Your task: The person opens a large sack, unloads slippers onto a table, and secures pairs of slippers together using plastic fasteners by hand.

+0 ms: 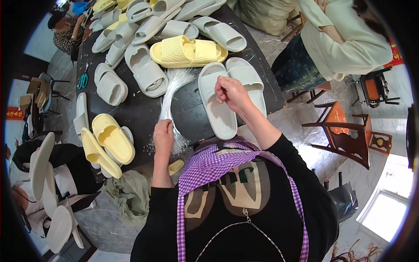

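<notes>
The dark table before you is crowded with slippers. Your left hand grips the bundle of clear plastic ties at its lower end. Your right hand pinches a single tie above the pale grey pair of slippers.

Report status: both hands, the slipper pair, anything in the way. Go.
Left hand shut on clear strand bundle. Right hand pinched above white slipper pair, a thin strand apparently between fingers. Yellow slippers beyond the pair, not blocking.
</notes>
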Demonstrator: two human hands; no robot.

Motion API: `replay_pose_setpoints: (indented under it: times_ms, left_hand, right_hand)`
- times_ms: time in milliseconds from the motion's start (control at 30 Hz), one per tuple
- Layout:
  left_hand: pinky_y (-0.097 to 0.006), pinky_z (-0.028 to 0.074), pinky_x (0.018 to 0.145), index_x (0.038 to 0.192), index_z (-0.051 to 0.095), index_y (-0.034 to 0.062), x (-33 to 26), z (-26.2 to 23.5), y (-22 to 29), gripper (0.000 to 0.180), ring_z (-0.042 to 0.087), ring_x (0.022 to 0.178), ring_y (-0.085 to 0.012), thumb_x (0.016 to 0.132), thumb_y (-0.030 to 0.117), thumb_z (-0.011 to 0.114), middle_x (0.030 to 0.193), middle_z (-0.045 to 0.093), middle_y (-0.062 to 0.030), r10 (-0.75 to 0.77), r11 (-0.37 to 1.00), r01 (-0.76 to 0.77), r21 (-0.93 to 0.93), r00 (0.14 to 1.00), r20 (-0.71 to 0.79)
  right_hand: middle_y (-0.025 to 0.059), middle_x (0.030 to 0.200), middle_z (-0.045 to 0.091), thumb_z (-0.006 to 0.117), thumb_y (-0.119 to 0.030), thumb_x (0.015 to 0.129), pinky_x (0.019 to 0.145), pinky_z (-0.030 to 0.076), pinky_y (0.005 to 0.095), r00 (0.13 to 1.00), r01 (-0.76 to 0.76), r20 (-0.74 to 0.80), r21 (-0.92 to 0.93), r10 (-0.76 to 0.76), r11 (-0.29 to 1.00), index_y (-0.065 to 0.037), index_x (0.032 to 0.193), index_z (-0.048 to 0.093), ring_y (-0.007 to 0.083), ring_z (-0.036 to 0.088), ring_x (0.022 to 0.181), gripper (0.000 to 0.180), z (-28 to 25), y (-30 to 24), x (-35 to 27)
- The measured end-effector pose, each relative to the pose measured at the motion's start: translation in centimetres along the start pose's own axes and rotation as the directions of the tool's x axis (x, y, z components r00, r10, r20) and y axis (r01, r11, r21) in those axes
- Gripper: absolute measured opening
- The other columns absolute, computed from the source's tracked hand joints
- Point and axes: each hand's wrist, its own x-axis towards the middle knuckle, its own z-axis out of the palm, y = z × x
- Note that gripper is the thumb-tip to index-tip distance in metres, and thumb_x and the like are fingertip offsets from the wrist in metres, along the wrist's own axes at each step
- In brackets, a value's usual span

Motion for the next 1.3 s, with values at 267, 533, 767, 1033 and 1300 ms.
replay_pose_setpoints:
  times_ms: [267, 533, 767, 1033, 1300]
  left_hand:
    - [-0.036, 0.046, 0.078, 0.111, 0.054, 0.0004, 4.2, -4.9, 8.9, 0.034, 0.056, 0.096, -0.0323, 0.077, 0.002, 0.058, 0.111, 0.054, -0.0172, 0.1, 0.976, -0.107, -0.192, 0.994, -0.043]
    - [-0.023, 0.042, 0.059, 0.093, 0.063, -0.0037, 6.5, 3.0, 12.7, 0.019, 0.055, 0.066, -0.0118, 0.08, 0.01, 0.06, 0.075, 0.061, -0.006, -0.037, 0.675, 0.322, -0.664, 0.914, 0.405]
    - [-0.018, 0.027, 0.04, 0.091, 0.065, -0.0005, 6.5, 6.6, 14.0, 0.018, 0.041, 0.045, -0.0029, 0.081, 0.014, 0.062, 0.065, 0.057, 0.0005, -0.03, 0.399, 0.678, -0.617, 0.682, 0.73]
    - [-0.02, 0.025, 0.036, 0.082, 0.062, 0.0006, 5.3, 8.4, 14.9, 0.013, 0.038, 0.04, -0.0046, 0.079, 0.013, 0.062, 0.06, 0.054, 0.0006, 0.016, 0.397, 0.771, -0.498, 0.537, 0.844]
    - [-0.022, 0.024, 0.035, 0.074, 0.055, -0.0002, 5.0, 9.8, 16.4, 0.01, 0.036, 0.038, -0.0072, 0.08, 0.008, 0.056, 0.056, 0.049, -0.0037, -0.021, 0.113, 0.923, -0.367, 0.371, 0.928]
  right_hand:
    - [0.0, 0.056, 0.045, 0.047, -0.023, 0.091, 0.041, 0.034, 0.0227, 0.998, -0.059, -0.054, -0.266, 0.046, 0.962, -0.005, 0.065, 0.051, 0.008, 0.04, 0.045, 0.032, -1.7, 0.6, -2.3]
    - [-0.0008, 0.055, 0.046, 0.048, -0.024, 0.091, 0.04, 0.032, 0.0221, 0.988, -0.153, -0.076, -0.453, 0.133, 0.878, -0.005, 0.066, 0.053, 0.0074, 0.039, 0.044, 0.032, -1.8, 2.0, -4.1]
    - [-0.0007, 0.054, 0.047, 0.048, -0.021, 0.089, 0.038, 0.029, 0.0222, 0.964, -0.259, -0.113, -0.591, 0.24, 0.764, -0.005, 0.065, 0.054, 0.0076, 0.039, 0.041, 0.03, -4.6, 2.0, -6.5]
    - [-0.0002, 0.056, 0.05, 0.049, -0.021, 0.089, 0.04, 0.033, 0.0214, 0.924, -0.372, -0.147, -0.56, 0.354, 0.74, -0.005, 0.066, 0.056, 0.0074, 0.042, 0.043, 0.029, -7.1, 2.9, -8.1]
    - [0.0022, 0.059, 0.056, 0.05, -0.027, 0.087, 0.042, 0.036, 0.0216, 0.939, -0.287, -0.018, -0.596, 0.345, 0.75, -0.002, 0.076, 0.063, 0.0079, 0.047, 0.046, 0.03, -8.9, 2.5, -10.1]
